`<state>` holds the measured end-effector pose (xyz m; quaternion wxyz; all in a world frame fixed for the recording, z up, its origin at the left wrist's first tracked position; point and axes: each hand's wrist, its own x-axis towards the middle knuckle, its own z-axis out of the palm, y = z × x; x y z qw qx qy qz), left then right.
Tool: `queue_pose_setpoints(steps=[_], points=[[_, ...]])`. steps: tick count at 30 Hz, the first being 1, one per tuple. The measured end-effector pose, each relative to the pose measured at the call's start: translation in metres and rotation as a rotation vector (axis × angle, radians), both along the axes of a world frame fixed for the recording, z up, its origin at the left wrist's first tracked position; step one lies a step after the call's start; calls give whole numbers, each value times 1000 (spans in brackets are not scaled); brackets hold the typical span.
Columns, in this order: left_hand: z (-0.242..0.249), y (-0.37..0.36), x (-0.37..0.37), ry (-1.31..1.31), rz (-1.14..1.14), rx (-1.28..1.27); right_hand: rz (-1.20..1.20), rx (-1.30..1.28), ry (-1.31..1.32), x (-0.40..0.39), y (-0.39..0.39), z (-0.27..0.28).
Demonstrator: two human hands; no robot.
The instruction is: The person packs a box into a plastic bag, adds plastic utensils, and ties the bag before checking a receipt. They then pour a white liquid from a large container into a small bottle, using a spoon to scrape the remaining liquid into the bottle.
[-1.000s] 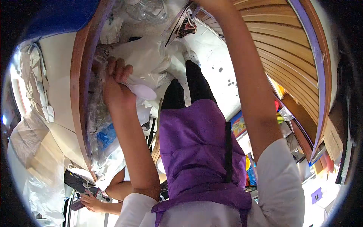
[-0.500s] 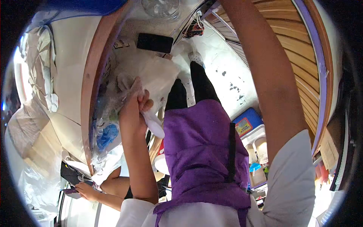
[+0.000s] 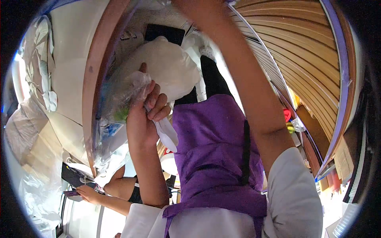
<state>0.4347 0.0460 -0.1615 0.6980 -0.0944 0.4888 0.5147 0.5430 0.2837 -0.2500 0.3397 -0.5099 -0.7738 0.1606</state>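
Observation:
My left hand [image 3: 152, 105] is closed round the handle of a white spoon [image 3: 167, 135], whose bowl points down beside the purple apron [image 3: 214, 146]. Clear crinkled plastic [image 3: 137, 85] lies against the same hand, and one finger sticks up past it. Just beyond is a puffed-up, whitish plastic bag [image 3: 166, 67]. My right arm reaches up across the view; only a blurred part of my right hand [image 3: 198, 8] shows at the top edge, its fingers out of frame.
A black phone-like slab [image 3: 164, 33] lies behind the whitish bag. Wooden slats [image 3: 301, 51] curve along the right, and a brown wooden edge [image 3: 95, 75] runs down the left. At the lower left, another person's hand [image 3: 89, 194] holds a phone-like device [image 3: 72, 193].
The whitish bag looks fuller and now overlaps the black slab. My right arm has swung left at the top. My left hand has turned slightly, still with the spoon.

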Motion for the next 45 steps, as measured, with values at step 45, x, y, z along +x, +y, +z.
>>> queue_pose_setpoints(steps=[45], points=[[-4, -9, 1, 352, -143, -55, 181, -869, 887, -1, -93, 3]])
